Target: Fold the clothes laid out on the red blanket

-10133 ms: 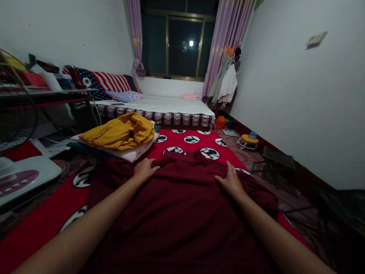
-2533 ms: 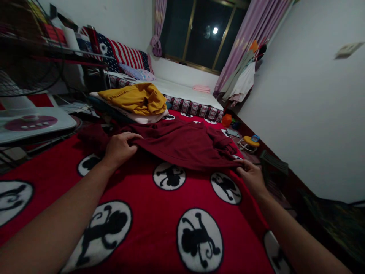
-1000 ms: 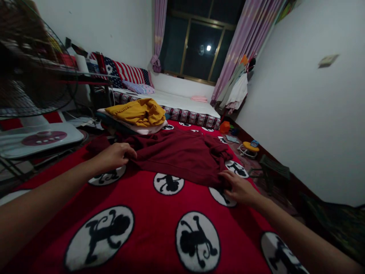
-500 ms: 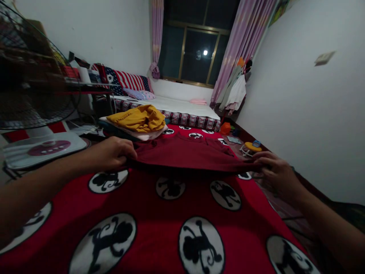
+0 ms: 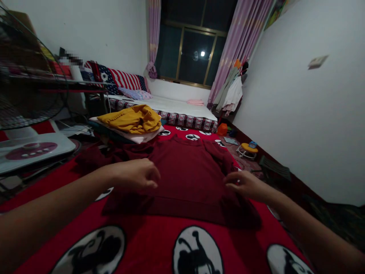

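On a clock face centred on the view, a fan with a wire cage (image 5: 32, 149) stands at nine, its base white with a dull pink panel, and a cluttered desk lies behind it toward ten. Next comes a stack of clothes, between nine and ten, with a mustard-yellow garment (image 5: 129, 118) on top of paler and dark layers. Beyond it, at ten, a stars-and-stripes cushion (image 5: 125, 78) leans at the head of a bed (image 5: 171, 102). The left hand (image 5: 138, 175) is at eight, above the left part of a maroon long-sleeved top (image 5: 188, 171); its thumb and bent fingers are apart with nothing gripped between them. The top lies at six, spread on a red blanket (image 5: 148, 247) with black monkey figures in white circles; its neck points to twelve, its hem lies nearest the person, and its left-side sleeve is bunched toward eight. A dark window (image 5: 196, 53) is at twelve, between purple curtains. The right hand (image 5: 242, 183) is at four, over the top's right edge, thumb and fingertips slightly parted and holding nothing; whether they brush the cloth cannot be told. Clothes hang (image 5: 230, 95) at two, a yellow-topped stool (image 5: 248, 148) stands at three, and a dark folding stool (image 5: 275, 167) sits farther right, just past three.
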### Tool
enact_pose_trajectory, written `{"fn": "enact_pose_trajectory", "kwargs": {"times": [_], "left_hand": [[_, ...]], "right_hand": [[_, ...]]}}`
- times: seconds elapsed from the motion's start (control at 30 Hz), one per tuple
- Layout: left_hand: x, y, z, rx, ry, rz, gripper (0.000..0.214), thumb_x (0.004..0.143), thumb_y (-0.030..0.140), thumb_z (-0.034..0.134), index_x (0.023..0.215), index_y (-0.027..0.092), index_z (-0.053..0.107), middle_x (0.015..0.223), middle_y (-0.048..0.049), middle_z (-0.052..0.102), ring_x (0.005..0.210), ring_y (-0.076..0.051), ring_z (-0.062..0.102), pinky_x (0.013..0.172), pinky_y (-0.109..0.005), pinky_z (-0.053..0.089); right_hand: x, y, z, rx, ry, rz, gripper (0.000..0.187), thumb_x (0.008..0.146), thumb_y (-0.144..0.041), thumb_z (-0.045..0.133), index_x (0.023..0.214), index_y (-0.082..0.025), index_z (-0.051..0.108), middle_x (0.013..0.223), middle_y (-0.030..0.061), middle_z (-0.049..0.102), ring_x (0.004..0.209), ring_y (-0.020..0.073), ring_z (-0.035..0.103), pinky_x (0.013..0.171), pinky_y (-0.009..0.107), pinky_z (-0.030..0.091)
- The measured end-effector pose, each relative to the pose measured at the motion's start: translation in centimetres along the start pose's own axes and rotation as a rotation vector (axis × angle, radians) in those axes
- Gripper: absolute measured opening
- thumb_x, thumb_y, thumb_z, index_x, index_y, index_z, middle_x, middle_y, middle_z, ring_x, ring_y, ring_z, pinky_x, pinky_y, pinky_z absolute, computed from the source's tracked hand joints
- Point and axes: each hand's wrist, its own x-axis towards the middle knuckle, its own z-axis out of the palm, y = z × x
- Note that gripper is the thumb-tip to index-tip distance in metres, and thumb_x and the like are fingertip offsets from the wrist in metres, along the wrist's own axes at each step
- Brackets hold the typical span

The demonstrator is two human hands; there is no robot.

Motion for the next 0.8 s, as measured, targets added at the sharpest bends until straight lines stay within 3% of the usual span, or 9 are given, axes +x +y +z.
{"fn": "enact_pose_trajectory", "kwargs": {"times": [0.07,0.13,0.27,0.37,0.5,0.57,0.63,0.7,0.8], "left_hand": [[4.5,1.5,1.5,-0.1,0.057,0.078,0.036,0.082,0.033,0.054,0.113,0.023,0.069,0.107,-0.0052,0.07,0.096,-0.019,0.064,0.084,-0.024,0.047],[8.8,2.1,3.7,-0.14,0.176,0.04,0.046,0.087,0.034,0.049,0.13,0.018,0.057,0.128,-0.0108,0.06,0.116,-0.022,0.056,0.099,-0.029,0.041],[14.3,0.2,7.8,-0.099,0.225,-0.138,0.058,0.092,0.043,0.043,0.145,0.02,0.036,0.152,-0.0149,0.031,0.139,-0.029,0.031,0.11,-0.044,0.029],[15.4,-2.2,9.6,0.005,0.249,-0.213,0.062,0.092,0.053,0.041,0.144,0.02,0.039,0.154,-0.015,0.027,0.143,-0.031,0.021,0.114,-0.046,0.02],[15.5,-3.2,10.4,0.064,0.309,-0.222,0.062,0.092,0.057,0.038,0.142,0.02,0.043,0.153,-0.0135,0.03,0.143,-0.029,0.022,0.116,-0.043,0.016],[15.6,-3.1,10.5,0.062,0.315,-0.226,0.063,0.091,0.057,0.038,0.142,0.021,0.043,0.153,-0.0129,0.03,0.143,-0.029,0.022,0.116,-0.043,0.016],[15.6,-3.0,10.4,0.051,0.314,-0.227,0.062,0.091,0.057,0.038,0.142,0.021,0.043,0.154,-0.0125,0.03,0.143,-0.028,0.021,0.116,-0.043,0.017],[15.6,-2.9,10.4,0.038,0.314,-0.228,0.062,0.091,0.056,0.039,0.142,0.022,0.043,0.154,-0.0121,0.03,0.143,-0.028,0.021,0.116,-0.044,0.017],[15.3,-3.0,10.5,0.008,0.324,-0.216,0.06,0.091,0.056,0.041,0.141,0.022,0.045,0.153,-0.0115,0.03,0.143,-0.028,0.022,0.117,-0.044,0.017]], "right_hand": [[3.8,-1.0,1.6,0.035,0.157,-0.029,0.028,0.077,-0.021,0.054,0.099,-0.017,0.071,0.102,0.0077,0.071,0.092,0.0193,0.066,0.082,0.026,0.049],[7.5,-1.2,3.8,0.046,0.251,-0.097,0.034,0.077,-0.022,0.057,0.11,-0.015,0.067,0.115,0.0105,0.066,0.106,0.0202,0.062,0.094,0.029,0.046],[12.6,1.2,7.0,-0.008,0.229,-0.089,0.058,0.082,-0.038,0.06,0.135,-0.017,0.049,0.146,0.014,0.042,0.134,0.0237,0.04,0.111,0.039,0.032],[14.0,4.6,7.0,-0.091,0.201,0.129,0.064,0.088,-0.045,0.053,0.144,-0.018,0.038,0.153,0.0125,0.03,0.141,0.024,0.029,0.113,0.042,0.028],[15.5,7.5,5.1,-0.145,0.271,0.596,0.055,0.093,-0.04,0.043,0.14,-0.011,0.042,0.137,0.0205,0.05,0.129,0.0279,0.047,0.105,0.042,0.037],[17.0,7.2,4.5,-0.158,0.299,0.713,0.053,0.092,-0.038,0.044,0.136,-0.008,0.046,0.129,0.0245,0.054,0.121,0.0339,0.052,0.098,0.049,0.041],[18.9,6.1,4.8,-0.167,0.352,0.703,0.055,0.091,-0.038,0.042,0.138,-0.009,0.042,0.135,0.0237,0.05,0.125,0.0344,0.048,0.099,0.052,0.039],[20.6,4.7,5.7,-0.162,0.377,0.597,0.06,0.092,-0.045,0.038,0.145,-0.016,0.034,0.147,0.0168,0.039,0.135,0.0309,0.037,0.106,0.053,0.032],[22.4,3.5,7.4,-0.158,0.297,0.477,0.062,0.092,-0.056,0.031,0.148,-0.027,0.03,0.156,0.0063,0.025,0.143,0.029,0.019,0.111,0.058,0.02]]}}
